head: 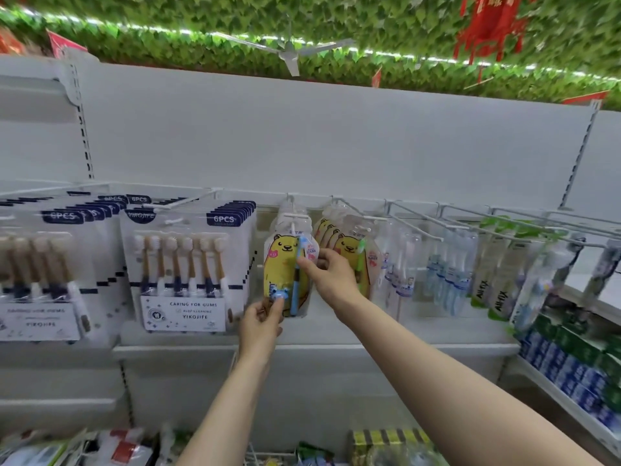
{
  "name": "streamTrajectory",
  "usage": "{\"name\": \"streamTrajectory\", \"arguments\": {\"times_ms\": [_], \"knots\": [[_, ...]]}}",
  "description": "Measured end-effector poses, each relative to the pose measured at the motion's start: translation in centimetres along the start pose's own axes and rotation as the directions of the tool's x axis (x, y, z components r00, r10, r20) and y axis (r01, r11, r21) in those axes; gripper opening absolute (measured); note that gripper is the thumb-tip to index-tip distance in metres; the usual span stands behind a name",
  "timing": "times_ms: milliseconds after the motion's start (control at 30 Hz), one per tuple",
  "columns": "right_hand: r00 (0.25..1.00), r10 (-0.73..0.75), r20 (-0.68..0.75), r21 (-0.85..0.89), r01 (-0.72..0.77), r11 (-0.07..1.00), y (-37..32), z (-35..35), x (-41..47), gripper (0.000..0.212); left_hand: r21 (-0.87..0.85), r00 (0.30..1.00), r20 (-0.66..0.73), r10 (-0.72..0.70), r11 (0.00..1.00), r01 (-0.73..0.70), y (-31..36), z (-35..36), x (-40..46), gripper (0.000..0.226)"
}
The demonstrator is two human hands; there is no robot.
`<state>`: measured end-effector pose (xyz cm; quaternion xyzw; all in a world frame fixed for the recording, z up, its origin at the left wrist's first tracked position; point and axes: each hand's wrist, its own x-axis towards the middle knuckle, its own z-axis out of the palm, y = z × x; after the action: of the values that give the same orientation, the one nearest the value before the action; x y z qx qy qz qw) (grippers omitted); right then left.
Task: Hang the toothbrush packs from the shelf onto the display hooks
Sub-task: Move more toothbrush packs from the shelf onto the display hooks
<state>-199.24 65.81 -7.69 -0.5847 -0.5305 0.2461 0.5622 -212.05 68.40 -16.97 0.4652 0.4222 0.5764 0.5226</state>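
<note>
Yellow bear pack (285, 274) | left grip (263, 319) pinching bottom | right grip (331, 275) pinching edge | hook (293, 219) blurred

Both hands were on one yellow bear toothbrush pack (285, 274) hanging at a white display hook (293, 217); left hand (261, 320) pinched its bottom edge by the blue charm; right hand (331, 274) gripped its right edge near the blue brush; more bear packs (346, 245) hung on the next hook just to the right; 6PCS multipacks (183, 274) hung in rows to the left; clear and green-labelled packs (490, 264) filled hooks further right; white shelf (420, 348) ran below; leafy green ceiling (235, 15) with a fan (289, 53) above.
</note>
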Motion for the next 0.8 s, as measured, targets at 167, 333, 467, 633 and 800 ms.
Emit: {"name": "streamTrajectory", "arguments": {"times_ms": [167,333,467,633,800], "knots": [[0.991,0.088,0.099,-0.177,-0.070,0.982,1.5,-2.5,-4.8,0.054,0.205,0.984,-0.013,-0.176,0.963,0.175,-1.6,0.3,-4.1,0.028],[0.973,0.079,0.217,-0.581,0.064,0.812,1.7,-12.0,-10.2,0.044,0.482,0.980,0.066,-0.185,0.867,0.131,-0.1,3.6,-10.5,0.058],[0.965,0.064,0.255,-0.811,0.177,0.557,1.1,-22.9,-15.0,0.055,0.655,0.964,0.264,-0.040,0.741,-0.148,3.1,9.1,-17.7,0.058],[0.980,-0.007,0.201,-0.926,0.193,0.324,0.2,-36.6,-22.6,0.052,0.697,0.863,0.503,0.052,0.566,-0.440,5.7,17.4,-27.5,0.054],[0.995,-0.071,0.068,-0.955,0.086,0.283,1.8,-47.8,-31.5,0.049,0.629,0.745,0.646,0.165,0.438,-0.642,5.2,25.0,-36.6,0.054]]}}
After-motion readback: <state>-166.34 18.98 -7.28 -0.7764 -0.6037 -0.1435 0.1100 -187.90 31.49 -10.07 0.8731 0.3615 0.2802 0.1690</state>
